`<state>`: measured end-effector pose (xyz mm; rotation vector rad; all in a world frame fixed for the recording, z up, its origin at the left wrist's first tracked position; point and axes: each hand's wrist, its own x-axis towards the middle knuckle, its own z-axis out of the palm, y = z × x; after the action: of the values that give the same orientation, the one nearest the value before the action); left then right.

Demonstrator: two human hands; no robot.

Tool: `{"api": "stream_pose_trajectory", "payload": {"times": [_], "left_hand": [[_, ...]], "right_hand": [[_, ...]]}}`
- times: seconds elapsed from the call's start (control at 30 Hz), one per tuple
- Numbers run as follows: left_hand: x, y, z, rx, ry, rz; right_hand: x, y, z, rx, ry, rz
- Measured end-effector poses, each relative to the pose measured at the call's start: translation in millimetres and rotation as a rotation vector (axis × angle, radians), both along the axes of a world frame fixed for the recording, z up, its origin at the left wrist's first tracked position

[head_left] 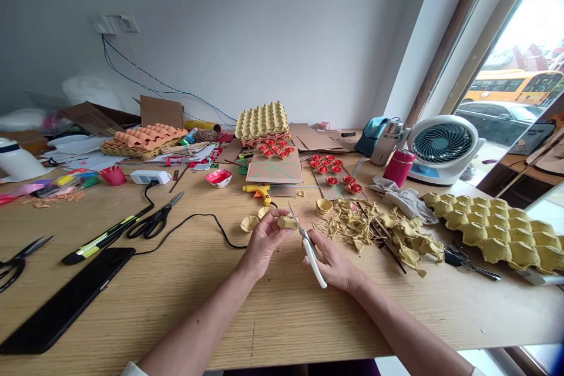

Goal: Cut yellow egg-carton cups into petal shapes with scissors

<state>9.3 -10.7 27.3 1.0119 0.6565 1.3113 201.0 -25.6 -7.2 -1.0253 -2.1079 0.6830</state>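
Note:
My left hand (267, 236) pinches a small yellow egg carton cup (287, 222) over the middle of the table. In my right hand (331, 259) is a pair of white-handled scissors (312, 258), blades pointing up and away, close against the cup's right side. Just beyond my left hand lie cut carton cups (249, 224), and another stack of cups (324, 206) stands to the right. A heap of yellow carton scraps (370, 220) spreads to the right of my right hand.
Egg trays (502, 229) lie at the right, near a fan (443, 144). Red paper-pulp flowers (331, 169) sit on cardboard at the back, behind a yellow glue gun (259, 191). At left are black scissors (154, 217), a utility knife (103, 238) and a black phone-like slab (70, 296).

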Motion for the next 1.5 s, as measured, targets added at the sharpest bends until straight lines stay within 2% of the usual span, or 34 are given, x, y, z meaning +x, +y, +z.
{"api": "stream_pose_trajectory", "payload": {"times": [1.07,1.5], "left_hand": [[-2.8,-1.3,2.2,-0.025,-0.054,0.046],[-9.0,0.0,7.4,0.000,-0.075,0.011]], "right_hand": [[-2.1,-5.2,2.2,-0.033,0.085,0.044],[-3.5,-7.1,4.9,-0.037,0.084,0.051]]}}
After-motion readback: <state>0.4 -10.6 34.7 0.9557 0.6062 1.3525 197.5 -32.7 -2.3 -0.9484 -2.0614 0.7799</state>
